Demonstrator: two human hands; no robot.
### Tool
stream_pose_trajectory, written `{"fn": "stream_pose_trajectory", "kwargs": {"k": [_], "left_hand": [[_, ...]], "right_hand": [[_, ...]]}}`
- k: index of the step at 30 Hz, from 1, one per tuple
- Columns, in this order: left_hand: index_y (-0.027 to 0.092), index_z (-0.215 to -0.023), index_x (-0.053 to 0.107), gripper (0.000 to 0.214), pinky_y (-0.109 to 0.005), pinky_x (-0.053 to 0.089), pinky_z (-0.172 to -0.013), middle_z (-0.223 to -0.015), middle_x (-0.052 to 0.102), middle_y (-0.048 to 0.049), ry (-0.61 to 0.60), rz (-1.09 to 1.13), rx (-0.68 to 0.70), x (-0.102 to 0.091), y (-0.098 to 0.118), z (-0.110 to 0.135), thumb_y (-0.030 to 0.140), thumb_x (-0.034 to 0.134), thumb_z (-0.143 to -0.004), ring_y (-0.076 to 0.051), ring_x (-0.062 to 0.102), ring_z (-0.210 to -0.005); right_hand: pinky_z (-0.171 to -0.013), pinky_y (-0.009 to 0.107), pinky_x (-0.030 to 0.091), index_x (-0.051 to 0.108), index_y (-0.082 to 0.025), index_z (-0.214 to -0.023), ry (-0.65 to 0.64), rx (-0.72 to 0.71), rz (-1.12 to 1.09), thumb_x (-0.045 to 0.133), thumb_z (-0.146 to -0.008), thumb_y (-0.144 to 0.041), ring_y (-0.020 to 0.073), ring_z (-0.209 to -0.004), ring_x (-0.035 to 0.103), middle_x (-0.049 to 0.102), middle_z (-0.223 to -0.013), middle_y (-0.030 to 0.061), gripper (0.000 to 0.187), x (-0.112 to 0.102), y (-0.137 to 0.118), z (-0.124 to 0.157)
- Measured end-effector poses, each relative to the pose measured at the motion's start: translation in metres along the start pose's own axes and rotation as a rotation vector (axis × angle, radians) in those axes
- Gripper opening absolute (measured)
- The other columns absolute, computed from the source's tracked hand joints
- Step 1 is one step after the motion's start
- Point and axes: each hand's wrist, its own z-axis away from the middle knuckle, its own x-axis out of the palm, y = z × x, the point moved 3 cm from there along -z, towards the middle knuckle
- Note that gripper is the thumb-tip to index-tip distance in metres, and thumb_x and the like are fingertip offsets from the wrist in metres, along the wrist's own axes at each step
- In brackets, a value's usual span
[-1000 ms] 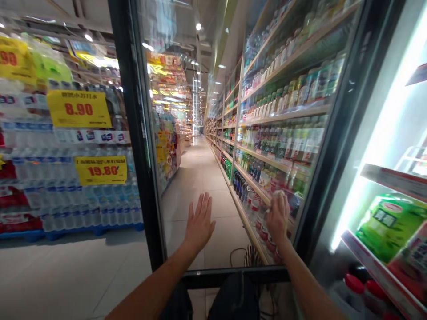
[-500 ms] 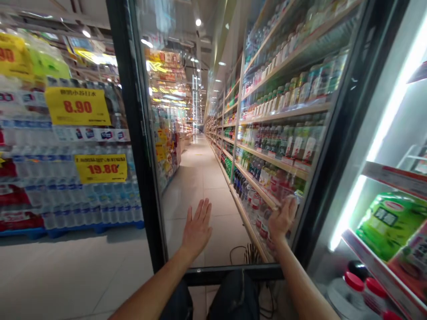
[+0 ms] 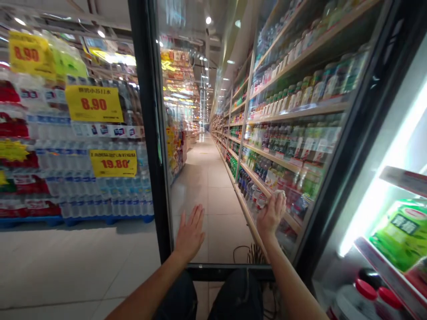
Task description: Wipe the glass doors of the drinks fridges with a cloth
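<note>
A black-framed glass door (image 3: 213,186) stands swung out in front of me. My left hand (image 3: 190,233) lies flat against the lower left of its pane, fingers stretched upward, with nothing in it. On the lower right of the glass, my right hand (image 3: 271,215) presses a crumpled white cloth (image 3: 280,194). Only an edge of that cloth shows past the fingertips; my fingers and palm hide the rest. Drink bottles on shelves appear in the pane behind my right hand.
To the right is a lit fridge shelf with a green packet (image 3: 400,231) and red-capped jars (image 3: 365,288) below. Stacked bottled water (image 3: 106,195) with yellow price signs (image 3: 94,104) stands left. Dark cables (image 3: 255,255) lie low near the door's bottom frame.
My right hand has moved left across the glass, away from the right frame, with the cloth. My left hand stays flat on the pane. The view has shifted slightly left.
</note>
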Motion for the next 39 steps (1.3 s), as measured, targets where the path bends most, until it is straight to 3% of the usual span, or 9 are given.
{"fn": "stream_pose_trajectory", "kwargs": {"k": [6, 8, 12, 18, 24, 29, 31, 35, 39], "left_hand": [[0.013, -0.139, 0.030, 0.062, -0.049, 0.026, -0.108, -0.146, 0.029, -0.0107, 0.001, 0.010, -0.020, -0.004, -0.007, 0.005, 0.033, 0.044, -0.082, -0.023, 0.024, -0.136], [0.012, -0.139, 0.031, 0.061, -0.049, 0.026, -0.108, -0.146, 0.028, -0.0110, -0.002, 0.013, -0.038, -0.006, -0.010, 0.005, 0.032, 0.043, -0.082, -0.023, 0.025, -0.136], [0.013, -0.140, 0.029, 0.063, -0.049, 0.025, -0.108, -0.146, 0.028, -0.0109, -0.010, 0.022, -0.051, -0.006, -0.012, 0.006, 0.033, 0.044, -0.082, -0.023, 0.024, -0.136], [0.013, -0.141, 0.027, 0.065, -0.049, 0.025, -0.108, -0.147, 0.028, -0.0113, -0.005, 0.009, -0.052, -0.008, -0.016, 0.006, 0.033, 0.046, -0.082, -0.023, 0.022, -0.137], [0.013, -0.140, 0.028, 0.064, -0.050, 0.024, -0.108, -0.147, 0.026, -0.0106, -0.031, 0.019, -0.059, -0.012, -0.019, 0.005, 0.032, 0.045, -0.082, -0.023, 0.022, -0.137], [0.013, -0.139, 0.031, 0.062, -0.050, 0.025, -0.108, -0.146, 0.028, -0.0110, -0.015, 0.026, -0.058, -0.011, -0.021, 0.005, 0.033, 0.045, -0.082, -0.024, 0.025, -0.136], [0.013, -0.140, 0.030, 0.062, -0.050, 0.024, -0.109, -0.146, 0.028, -0.0113, -0.002, 0.012, -0.054, -0.011, -0.025, 0.005, 0.033, 0.045, -0.083, -0.024, 0.024, -0.137], [0.012, -0.139, 0.031, 0.062, -0.050, 0.021, -0.110, -0.146, 0.029, -0.0118, 0.011, -0.004, -0.061, -0.015, -0.035, 0.003, 0.035, 0.045, -0.083, -0.024, 0.024, -0.136], [0.011, -0.137, 0.034, 0.060, -0.048, 0.023, -0.109, -0.145, 0.031, -0.0109, 0.067, -0.033, -0.078, -0.023, -0.048, -0.001, 0.035, 0.045, -0.082, -0.023, 0.028, -0.135]], "right_hand": [[-0.109, 0.048, 0.025, 0.027, -0.021, -0.142, -0.344, -0.440, -0.102, 0.036, -0.084, -0.005, 0.0226, -0.138, 0.020, 0.045, -0.138, 0.0096, 0.061, 0.013, -0.047, 0.033], [-0.109, 0.048, 0.024, 0.029, -0.021, -0.141, -0.308, -0.429, -0.074, 0.036, -0.085, -0.006, 0.0223, -0.138, 0.020, 0.046, -0.137, 0.0100, 0.059, 0.010, -0.040, 0.027], [-0.106, 0.056, 0.023, 0.025, -0.015, -0.143, -0.148, -0.160, -0.023, 0.036, -0.086, -0.011, 0.0290, -0.139, 0.015, 0.034, -0.143, 0.0166, 0.057, 0.009, -0.030, 0.015], [-0.108, 0.047, 0.025, 0.034, -0.021, -0.139, -0.382, -0.467, -0.151, 0.035, -0.085, -0.005, 0.0213, -0.137, 0.024, 0.047, -0.136, 0.0085, 0.057, 0.020, -0.076, 0.035], [-0.107, 0.051, 0.023, 0.033, -0.013, -0.139, -0.155, -0.246, -0.049, 0.036, -0.087, -0.009, 0.0262, -0.139, 0.014, 0.043, -0.138, 0.0164, 0.053, 0.019, -0.072, 0.008], [-0.110, 0.042, 0.022, 0.048, -0.017, -0.129, -0.409, -0.752, -0.219, 0.035, -0.085, -0.007, 0.0196, -0.137, 0.021, 0.051, -0.133, 0.0061, 0.046, 0.025, -0.106, 0.026], [-0.111, 0.042, 0.020, 0.050, -0.016, -0.127, -0.407, -0.761, -0.214, 0.036, -0.085, -0.007, 0.0191, -0.138, 0.020, 0.051, -0.133, 0.0060, 0.045, 0.029, -0.111, 0.011], [-0.111, 0.048, 0.017, 0.048, -0.013, -0.129, -0.239, -0.446, -0.133, 0.037, -0.087, -0.010, 0.0229, -0.140, 0.011, 0.048, -0.135, 0.0119, 0.043, 0.035, -0.114, -0.031], [-0.113, 0.043, 0.016, 0.051, -0.015, -0.126, -0.338, -0.788, -0.241, 0.036, -0.087, -0.010, 0.0189, -0.138, 0.017, 0.050, -0.135, 0.0069, 0.042, 0.035, -0.134, -0.021]]}}
